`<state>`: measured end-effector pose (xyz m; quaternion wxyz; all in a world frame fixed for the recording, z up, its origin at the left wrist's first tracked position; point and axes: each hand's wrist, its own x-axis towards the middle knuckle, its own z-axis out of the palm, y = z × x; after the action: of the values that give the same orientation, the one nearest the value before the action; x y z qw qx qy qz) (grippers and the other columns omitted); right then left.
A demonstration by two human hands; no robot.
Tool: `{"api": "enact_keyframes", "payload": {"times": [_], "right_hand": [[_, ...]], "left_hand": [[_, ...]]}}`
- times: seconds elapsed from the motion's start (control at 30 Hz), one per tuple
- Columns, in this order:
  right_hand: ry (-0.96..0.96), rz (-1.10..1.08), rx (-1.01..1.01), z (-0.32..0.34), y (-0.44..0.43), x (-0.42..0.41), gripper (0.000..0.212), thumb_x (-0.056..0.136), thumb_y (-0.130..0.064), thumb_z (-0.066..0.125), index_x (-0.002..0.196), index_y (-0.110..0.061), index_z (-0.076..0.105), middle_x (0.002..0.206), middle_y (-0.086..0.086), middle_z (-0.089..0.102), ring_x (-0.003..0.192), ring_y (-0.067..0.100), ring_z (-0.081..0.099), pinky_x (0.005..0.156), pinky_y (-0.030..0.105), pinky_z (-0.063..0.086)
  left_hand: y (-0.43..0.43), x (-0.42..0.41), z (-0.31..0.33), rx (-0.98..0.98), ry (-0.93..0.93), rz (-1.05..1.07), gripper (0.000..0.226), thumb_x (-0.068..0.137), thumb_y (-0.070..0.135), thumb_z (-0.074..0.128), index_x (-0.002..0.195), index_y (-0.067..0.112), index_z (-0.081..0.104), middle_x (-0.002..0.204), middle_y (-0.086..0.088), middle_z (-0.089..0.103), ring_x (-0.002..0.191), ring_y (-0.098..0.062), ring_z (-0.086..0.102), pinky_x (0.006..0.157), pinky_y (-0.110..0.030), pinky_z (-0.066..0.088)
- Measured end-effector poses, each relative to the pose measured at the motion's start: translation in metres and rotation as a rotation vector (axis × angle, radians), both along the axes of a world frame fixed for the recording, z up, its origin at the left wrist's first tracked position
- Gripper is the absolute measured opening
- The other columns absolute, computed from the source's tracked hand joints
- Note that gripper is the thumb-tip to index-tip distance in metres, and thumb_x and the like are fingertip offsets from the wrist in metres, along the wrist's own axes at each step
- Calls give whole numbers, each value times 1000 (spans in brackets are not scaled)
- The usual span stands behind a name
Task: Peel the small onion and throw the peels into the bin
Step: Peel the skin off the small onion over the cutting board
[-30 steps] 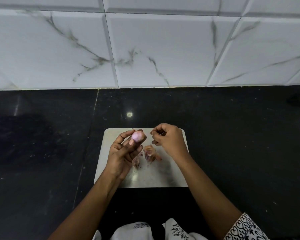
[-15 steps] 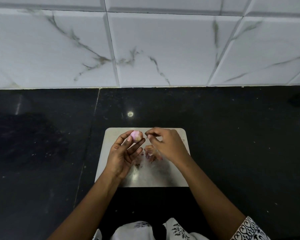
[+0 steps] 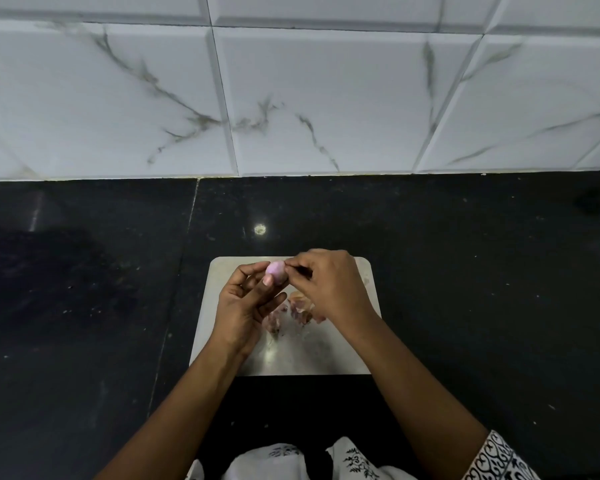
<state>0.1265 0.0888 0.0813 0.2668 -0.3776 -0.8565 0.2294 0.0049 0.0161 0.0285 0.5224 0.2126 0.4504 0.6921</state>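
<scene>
left hand (image 3: 245, 306) palm up over steel board (image 3: 291, 355), fingers curled pinching pinkish small onion (image 3: 276, 270), right hand (image 3: 329, 285) fingertips nipped on its top, peels (image 3: 300, 306) underneath

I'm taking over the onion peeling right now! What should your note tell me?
Left hand: holds the small onion above the steel board.
Right hand: fingertips pinch at the onion's right end.
Peels: loose pile on the board, under the hands.
Done: onion looks mostly bare and pink.
Left: pull off any last skin, then bin the peels; no bin in view.
</scene>
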Motion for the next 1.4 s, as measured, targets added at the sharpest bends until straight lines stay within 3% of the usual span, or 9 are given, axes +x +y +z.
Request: {"api": "enact_keyframes", "payload": {"times": [0.2,0.37,0.53,0.63,0.8,0.93,1.07,1.2,1.4], "right_hand": [[-11,-24,45,-4,-2,-5,21,81,-26,68,79,-5,63,76,9,65,66,16,55,58,24,39],[-25,-12,82,-5,-3,-8,20,80,-24,68,79,-6,60,75,8,61,63,15,51,57,26,40],[110,-89,-303,-3,12,-5,4,79,-16,67,79,-12,65,74,-2,64,65,8,62,61,19,53],[185,-164,-527,-9,22,3,2,82,-10,65,81,-11,67,75,0,66,66,11,67,66,26,59],[-171,-55,-573,-20,32,16,16,90,-14,57,101,-16,68,98,1,69,82,8,65,82,31,55],[-274,44,-534,-21,27,19,29,91,-5,51,114,-16,65,116,1,67,97,10,63,87,26,52],[-200,-15,-364,-19,26,20,20,83,-10,66,102,-16,70,100,-1,71,85,5,66,78,14,49],[-161,-9,-201,-24,21,18,15,77,-13,72,86,-19,62,91,-5,61,81,7,59,74,21,51],[-153,16,-340,-32,17,19,12,85,-17,61,89,-21,71,92,-5,69,84,8,62,82,34,54]], "left_hand": [[0,-1,-3,29,4,-2,50,43,45,91,85,24,74,89,-3,76,83,-15,72,68,-25,57],[-2,-2,-4,26,4,2,54,42,45,91,88,22,74,89,-4,76,83,-17,72,68,-26,58],[-1,-2,-2,49,-73,-25,59,43,40,92,94,19,72,98,-5,74,88,-18,72,67,-23,57],[-2,-3,-2,83,-118,-77,58,51,33,90,102,15,70,112,-7,71,101,-26,69,69,-23,57],[-4,-7,-8,85,-199,-116,53,54,29,89,103,15,72,118,-7,68,104,-28,67,71,-25,58],[-6,-8,-14,35,-256,-107,57,52,30,90,105,17,72,118,-7,68,106,-26,66,74,-27,58],[-9,-9,-17,-8,-254,-96,62,51,33,89,108,16,70,117,-7,68,104,-25,67,73,-26,58],[-10,-11,-19,-34,-254,-85,61,54,29,85,111,14,68,114,-11,69,103,-26,68,71,-26,58],[-7,-9,-19,-23,-269,-99,65,48,35,91,105,15,69,105,-11,72,98,-24,70,70,-26,59]]}}
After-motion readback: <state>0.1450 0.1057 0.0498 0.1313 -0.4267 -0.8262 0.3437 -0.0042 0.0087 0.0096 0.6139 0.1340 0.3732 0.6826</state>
